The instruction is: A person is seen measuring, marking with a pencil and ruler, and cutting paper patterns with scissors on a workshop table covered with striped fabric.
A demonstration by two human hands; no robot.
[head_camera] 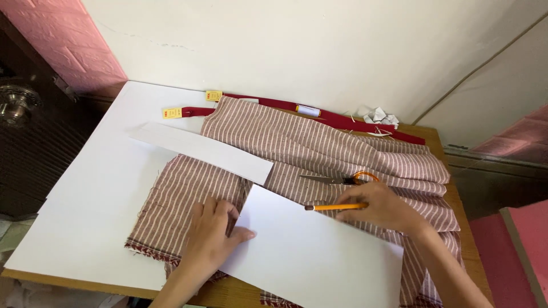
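Note:
A red-and-white striped cloth lies spread over a white board on the table. A large white paper piece rests on the cloth near me. My left hand presses flat on the paper's left edge and the cloth. My right hand holds a yellow pencil with its tip at the paper's upper edge. A long white paper strip lies across the cloth further back. Scissors with orange handles rest on the cloth just beyond my right hand.
Red tape strips with yellow tags lie at the cloth's far edge, with a small white thread spool and crumpled white scraps. The wooden table edge shows at right. A dark door with a knob is at left.

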